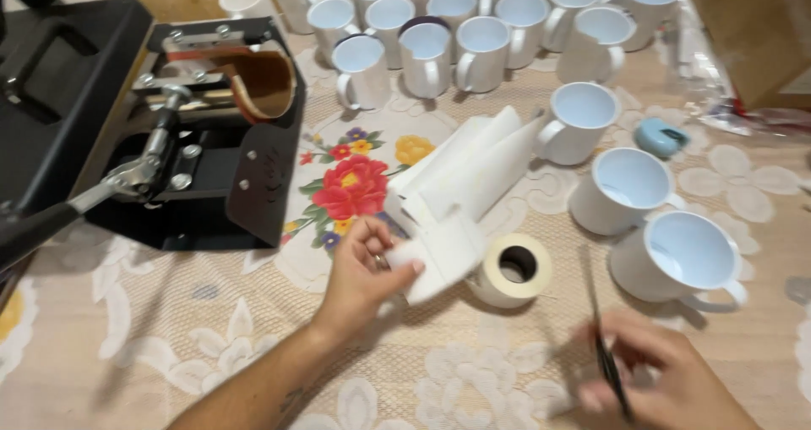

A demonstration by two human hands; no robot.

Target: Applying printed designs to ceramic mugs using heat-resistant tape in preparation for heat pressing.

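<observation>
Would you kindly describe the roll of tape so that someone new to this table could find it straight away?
Start at the black mug press on the left of the table and move right past the red flower print to the curled white paper sheets. Just below them, beside the left hand, lies the roll of tape. It is a cream ring with a dark hole, unlike the white handled mugs nearby.

approx 17 white mugs [627, 189], 1 tape roll [514, 268], 1 mug press [211, 126], 1 scissors [604, 345], 1 blue tape dispenser [659, 135]
</observation>
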